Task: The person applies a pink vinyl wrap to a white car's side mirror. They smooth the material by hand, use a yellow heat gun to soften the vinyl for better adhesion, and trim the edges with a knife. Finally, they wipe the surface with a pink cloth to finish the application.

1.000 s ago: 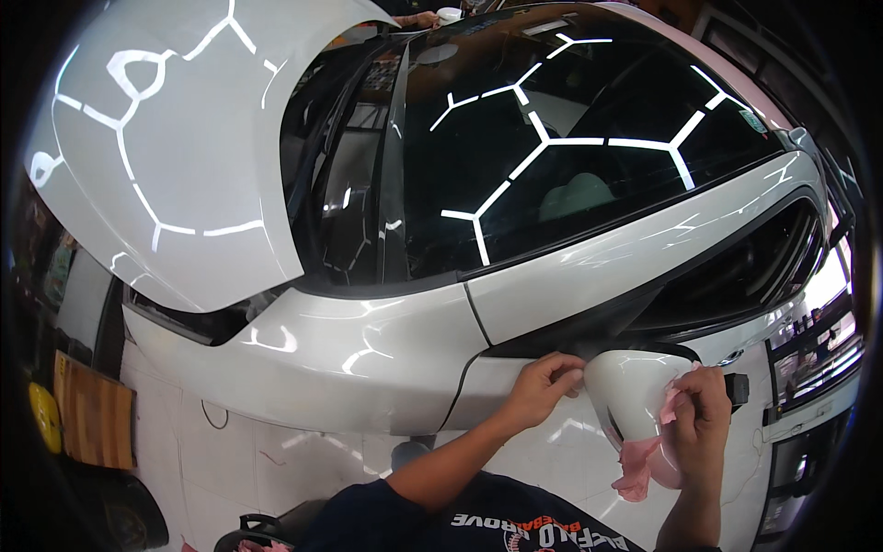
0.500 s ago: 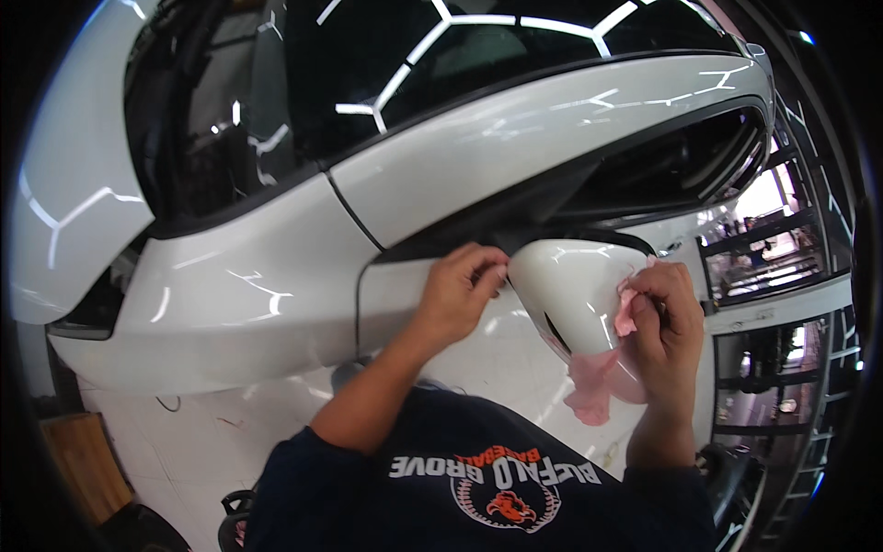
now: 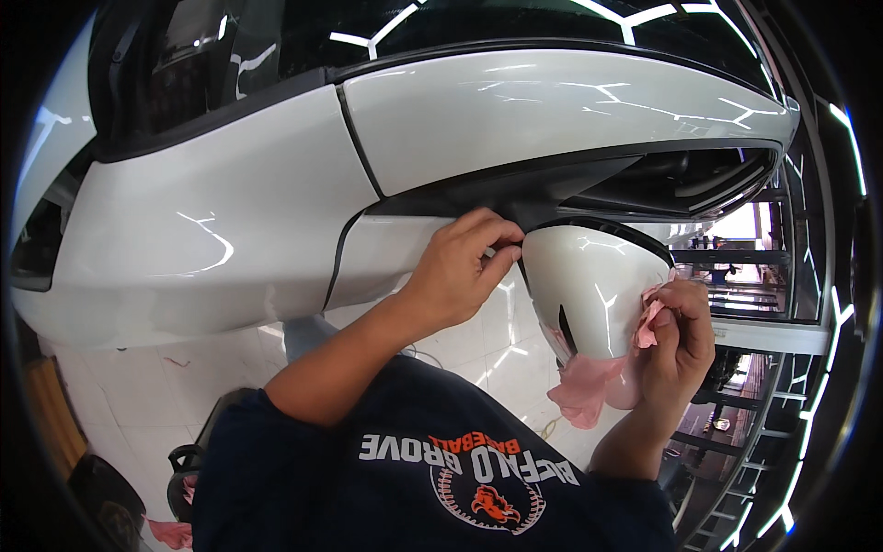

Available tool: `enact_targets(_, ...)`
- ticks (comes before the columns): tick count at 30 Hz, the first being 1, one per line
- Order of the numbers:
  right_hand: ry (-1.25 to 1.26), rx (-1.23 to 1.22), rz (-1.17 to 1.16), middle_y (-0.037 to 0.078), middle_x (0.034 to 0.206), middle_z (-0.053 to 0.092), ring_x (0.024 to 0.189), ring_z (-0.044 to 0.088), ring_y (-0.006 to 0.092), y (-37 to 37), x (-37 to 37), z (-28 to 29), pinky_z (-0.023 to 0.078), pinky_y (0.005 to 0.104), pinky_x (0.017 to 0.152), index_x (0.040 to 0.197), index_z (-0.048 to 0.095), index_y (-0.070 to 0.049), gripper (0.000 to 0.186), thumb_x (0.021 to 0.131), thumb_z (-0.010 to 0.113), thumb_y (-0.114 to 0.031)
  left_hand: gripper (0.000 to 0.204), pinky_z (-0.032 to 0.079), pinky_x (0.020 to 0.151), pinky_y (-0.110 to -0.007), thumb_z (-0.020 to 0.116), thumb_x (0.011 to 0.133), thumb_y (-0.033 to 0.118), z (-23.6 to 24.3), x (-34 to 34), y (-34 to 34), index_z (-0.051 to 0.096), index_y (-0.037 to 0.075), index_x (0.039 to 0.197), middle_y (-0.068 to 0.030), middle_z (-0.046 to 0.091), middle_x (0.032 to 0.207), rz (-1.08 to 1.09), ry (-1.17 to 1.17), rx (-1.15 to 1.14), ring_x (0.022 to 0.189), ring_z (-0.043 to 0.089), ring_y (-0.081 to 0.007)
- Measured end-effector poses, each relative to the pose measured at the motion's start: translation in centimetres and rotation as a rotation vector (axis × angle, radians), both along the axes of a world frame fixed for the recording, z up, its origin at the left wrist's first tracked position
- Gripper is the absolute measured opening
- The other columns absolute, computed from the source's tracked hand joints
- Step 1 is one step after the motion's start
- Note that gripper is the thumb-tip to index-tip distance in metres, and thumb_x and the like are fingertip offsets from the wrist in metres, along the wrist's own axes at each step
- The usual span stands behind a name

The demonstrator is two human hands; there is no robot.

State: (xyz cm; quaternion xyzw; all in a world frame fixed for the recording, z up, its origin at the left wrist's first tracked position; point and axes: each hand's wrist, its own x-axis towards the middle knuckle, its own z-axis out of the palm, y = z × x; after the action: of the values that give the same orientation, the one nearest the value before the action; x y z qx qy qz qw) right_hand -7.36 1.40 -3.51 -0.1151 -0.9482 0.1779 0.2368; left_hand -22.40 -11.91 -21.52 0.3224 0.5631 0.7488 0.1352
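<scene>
The white side mirror point(image 3: 589, 285) of a white car stands out from the door in front of me. My right hand point(image 3: 679, 331) is closed on a crumpled bit of thin pink sheet point(image 3: 649, 322) at the mirror's right side. More pink sheet point(image 3: 585, 391) hangs in folds from the mirror's lower end, and a smooth pink patch shows beside my right wrist. Whether it is film or cloth I cannot tell. My left hand point(image 3: 469, 262) pinches thumb to forefinger at the mirror's left edge, near its black base. What lies between those fingertips is hidden.
The car's white front fender point(image 3: 212, 221) runs to the left, with the door point(image 3: 386, 244) behind my left hand. Above are the dark side window and the windshield. Light tiled floor point(image 3: 156, 377) shows below. A dark seat-like object with pink scraps point(image 3: 170, 532) stands at lower left.
My view has shifted, so the car sits differently in it. Both hands stay at the mirror's two sides. The right hand still grips the pink sheet; the left still pinches at the edge.
</scene>
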Motion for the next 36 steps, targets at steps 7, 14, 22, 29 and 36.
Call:
enact_targets(7, 0.022, -0.057, -0.022, 0.012, 0.094, 0.064, 0.094, 0.057, 0.0236, 0.0, 0.4, -0.1, 0.04, 0.0435, 0.104, 0.098, 0.064, 0.002, 0.013, 0.087, 0.058, 0.003, 0.009, 0.052, 0.062, -0.03, 0.065, 0.093, 0.005, -0.7, -0.3, 0.4, 0.068, 0.001, 0.1, -0.0094, 0.064, 0.087, 0.06, 0.104, 0.009, 0.075, 0.066, -0.0184)
enact_targets(14, 0.04, -0.042, -0.031, 0.011, 0.095, 0.064, 0.095, 0.057, 0.0237, 0.0, 0.3, -0.3, 0.04, 0.0426, 0.103, 0.099, 0.064, 0.002, 0.011, 0.089, 0.059, 0.001, 0.016, 0.049, 0.063, -0.032, 0.063, 0.094, 0.004, -0.6, -0.4, 0.8, 0.07, 0.0, 0.108, -0.0101, 0.063, 0.085, 0.043, 0.03, 0.078, 0.068, 0.061, -0.0203)
enact_targets(22, -0.013, -0.043, 0.021, 0.013, 0.106, 0.063, 0.101, 0.06, 0.0198, 0.6, 0.9, -0.1, 0.043, 0.036, 0.101, 0.105, 0.063, 0.003, 0.014, 0.094, 0.057, -0.001, 0.016, 0.048, 0.064, -0.035, 0.063, 0.093, 0.002, -0.6, -0.8, 0.9, 0.07, 0.001, 0.108, -0.0119, 0.063, 0.084, 0.048, 0.07, 0.079, 0.071, 0.061, -0.0267)
enact_targets(29, 0.0, -0.021, 0.002, 0.013, 0.104, 0.063, 0.101, 0.06, 0.0202, 0.3, 0.9, -0.1, 0.041, 0.0401, 0.106, 0.105, 0.063, 0.003, 0.013, 0.095, 0.058, -0.004, 0.015, 0.048, 0.064, -0.036, 0.064, 0.093, 0.002, -0.5, -0.6, 1.1, 0.07, 0.001, 0.106, -0.0122, 0.063, 0.084, 0.084, 0.052, 0.086, 0.071, 0.061, -0.0273)
enact_targets(36, 0.028, -0.057, 0.018, 0.013, 0.104, 0.063, 0.103, 0.06, 0.0215, 0.4, 0.9, -0.2, 0.04, 0.0432, 0.108, 0.105, 0.062, 0.004, 0.013, 0.095, 0.059, -0.004, 0.014, 0.048, 0.063, -0.035, 0.063, 0.093, 0.003, -0.6, -1.4, 0.5, 0.07, 0.002, 0.105, -0.0119, 0.062, 0.084, 0.0, 0.042, 0.091, 0.07, 0.061, -0.0259)
